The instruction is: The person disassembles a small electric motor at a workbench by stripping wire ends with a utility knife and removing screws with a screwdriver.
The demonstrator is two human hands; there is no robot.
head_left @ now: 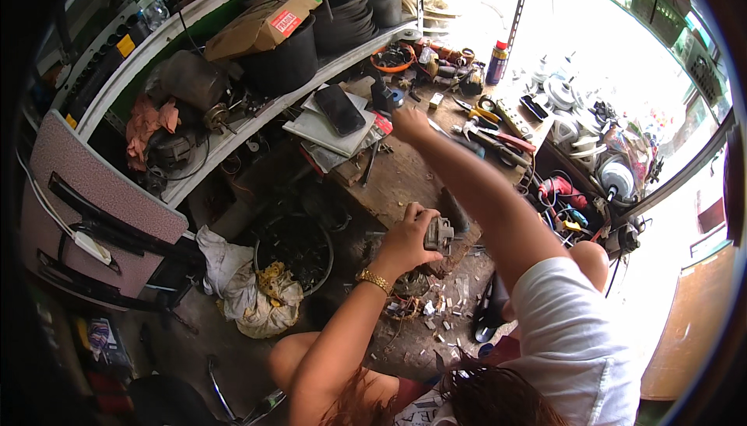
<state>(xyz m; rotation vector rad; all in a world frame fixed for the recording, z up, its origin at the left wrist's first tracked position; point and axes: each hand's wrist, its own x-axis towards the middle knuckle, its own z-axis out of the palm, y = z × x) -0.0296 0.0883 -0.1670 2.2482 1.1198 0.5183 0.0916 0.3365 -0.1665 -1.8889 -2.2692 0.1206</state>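
My left hand is wrapped round a grey metal motor part with a squarish, notched body, held at the near edge of the wooden bench. A gold-coloured bracelet is on that wrist. My right arm reaches across the bench, and my right hand is closed in a fist. Beside the fist shows a dark, block-like head, which looks like that of a hammer; the grip itself is hidden by my fingers. A small blue round item is just behind the fist.
A black phone rests on papers at the bench's left. Pliers, a power strip and a spray can stand or lie toward the right. Below are scattered scraps, a round bin and a stained cloth.
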